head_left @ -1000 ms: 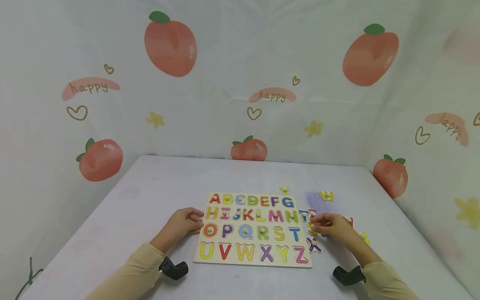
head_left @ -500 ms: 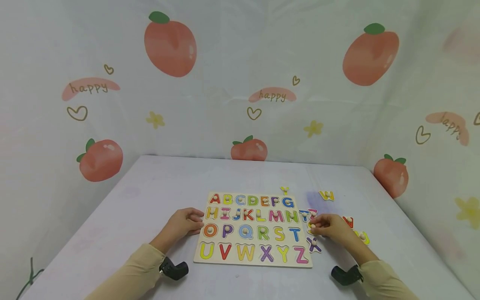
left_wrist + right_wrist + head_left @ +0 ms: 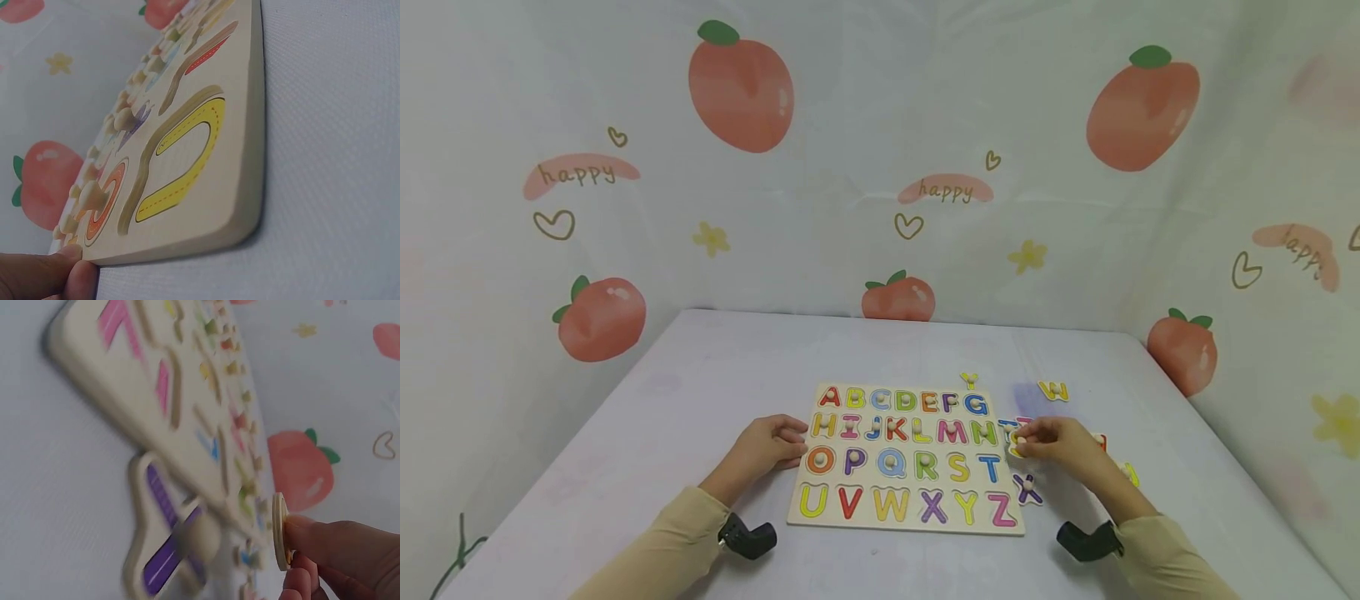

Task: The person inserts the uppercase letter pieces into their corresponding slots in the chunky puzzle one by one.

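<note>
A wooden alphabet puzzle board (image 3: pixel 880 482) lies on the table, its upper rows filled with knobbed letters. My left hand (image 3: pixel 765 444) holds the board's left edge, with thumb and finger at the rim beside the orange O (image 3: pixel 94 199) in the left wrist view. Just off the board's right side, my right hand (image 3: pixel 1056 442) pinches a small yellow letter puzzle piece (image 3: pixel 1017 444). In the right wrist view this piece (image 3: pixel 279 532) is raised and seen edge-on; the fingers hide much of it. Recesses for S, T and the whole bottom row hold no pieces.
A purple X piece (image 3: pixel 1027 490) lies against the board's right side. The blue T (image 3: pixel 1007 428) and pink Z are partly behind the right hand. Yellow Y (image 3: pixel 970 381) and W (image 3: pixel 1053 391) lie farther back; red V (image 3: pixel 1101 442) and yellow U (image 3: pixel 1130 474) are partly covered by the right arm.
My right hand has lifted the yellow letter piece from its spot above the X and moved slightly away from me and left. The left hand and the board have stayed put.
</note>
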